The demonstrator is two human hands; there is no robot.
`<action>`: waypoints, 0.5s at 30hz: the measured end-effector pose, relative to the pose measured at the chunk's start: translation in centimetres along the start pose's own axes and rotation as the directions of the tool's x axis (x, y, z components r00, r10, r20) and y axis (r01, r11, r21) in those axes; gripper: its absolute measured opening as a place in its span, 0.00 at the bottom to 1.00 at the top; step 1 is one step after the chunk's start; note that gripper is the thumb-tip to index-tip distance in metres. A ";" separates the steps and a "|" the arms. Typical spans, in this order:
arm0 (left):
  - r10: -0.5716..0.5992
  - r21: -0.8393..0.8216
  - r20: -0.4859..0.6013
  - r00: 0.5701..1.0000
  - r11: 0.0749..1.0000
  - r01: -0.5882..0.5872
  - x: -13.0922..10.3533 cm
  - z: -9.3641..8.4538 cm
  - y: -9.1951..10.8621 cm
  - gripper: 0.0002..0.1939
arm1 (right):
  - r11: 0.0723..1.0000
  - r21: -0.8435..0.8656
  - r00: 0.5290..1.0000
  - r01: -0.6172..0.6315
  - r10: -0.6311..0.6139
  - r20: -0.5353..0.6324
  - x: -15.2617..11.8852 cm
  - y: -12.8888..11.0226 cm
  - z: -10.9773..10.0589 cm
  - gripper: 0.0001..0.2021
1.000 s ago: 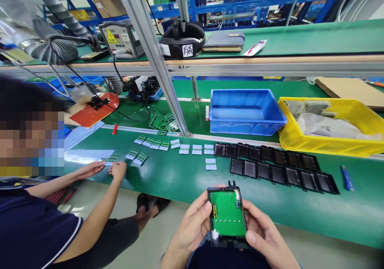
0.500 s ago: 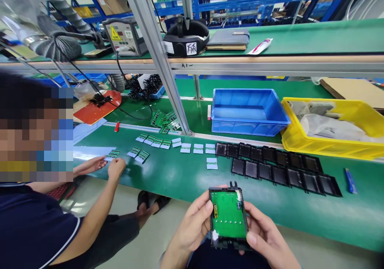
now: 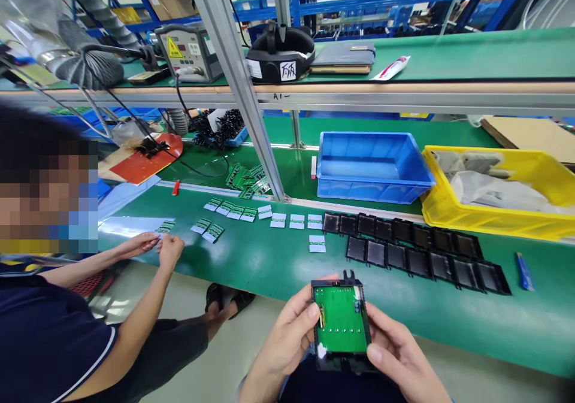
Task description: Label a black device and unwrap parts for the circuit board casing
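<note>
A black plastic case with a green circuit board (image 3: 340,319) inside is held between my hands, in front of the bench edge. My left hand (image 3: 290,334) grips its left side, thumb on the rim. On the right side my right hand (image 3: 395,346) closes round the case, thumb near the lower corner. Beyond it, two rows of black case parts (image 3: 398,256) lie on the green bench (image 3: 269,259). Small green boards with pale blue backing (image 3: 317,244) are set out to their left.
A blue bin (image 3: 375,184) and a yellow bin (image 3: 498,217) stand behind the case parts. A blue tool (image 3: 524,271) lies at the right. At the left sits another person (image 3: 54,331), hands over a small board. A metal post (image 3: 242,85) rises from the bench.
The other person's hands have shifted slightly left, and their head has moved a little left. My hands hold the case almost unchanged.
</note>
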State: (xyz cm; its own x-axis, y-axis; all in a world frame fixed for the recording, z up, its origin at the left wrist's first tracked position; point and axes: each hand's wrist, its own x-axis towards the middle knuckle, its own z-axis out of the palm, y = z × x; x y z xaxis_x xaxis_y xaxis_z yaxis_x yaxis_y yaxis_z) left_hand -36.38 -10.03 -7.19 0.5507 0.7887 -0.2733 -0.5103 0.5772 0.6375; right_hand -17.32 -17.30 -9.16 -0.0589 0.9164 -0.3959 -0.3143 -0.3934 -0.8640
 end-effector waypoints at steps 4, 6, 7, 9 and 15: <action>-0.021 0.014 -0.042 0.999 1.000 0.022 0.2 -0.2 0.0 0.23 | 0.999 -0.007 0.995 0.045 -0.044 0.091 0.9 0.3 -0.2 0.29; -0.051 0.016 -0.092 0.994 0.998 0.053 0.8 -1.0 -0.4 0.25 | 0.998 -0.030 0.986 0.048 -0.042 0.160 2.1 1.0 -0.2 0.32; -0.065 0.025 -0.128 0.990 0.997 0.069 1.3 -1.6 -0.7 0.27 | 0.997 -0.055 0.984 0.048 -0.038 0.175 2.9 1.6 -0.2 0.33; -0.090 0.058 -0.228 0.970 0.993 0.106 2.8 -3.2 -1.6 0.30 | 0.990 -0.129 0.989 0.050 -0.032 0.142 4.8 3.1 -0.4 0.35; -0.175 0.176 -0.519 0.837 0.936 0.305 9.0 -7.1 -5.8 0.33 | 0.944 -0.312 0.992 -0.109 0.084 -0.093 9.4 8.5 -2.9 0.22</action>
State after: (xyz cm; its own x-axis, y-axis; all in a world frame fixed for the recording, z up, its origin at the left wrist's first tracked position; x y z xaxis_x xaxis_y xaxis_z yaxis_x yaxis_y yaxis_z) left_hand -33.17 -4.77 -18.49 0.2074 0.6689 -0.7138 -0.1931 0.7433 0.6405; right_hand -17.79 -12.25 -21.12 0.0031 0.8692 -0.4945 0.0059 -0.4945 -0.8692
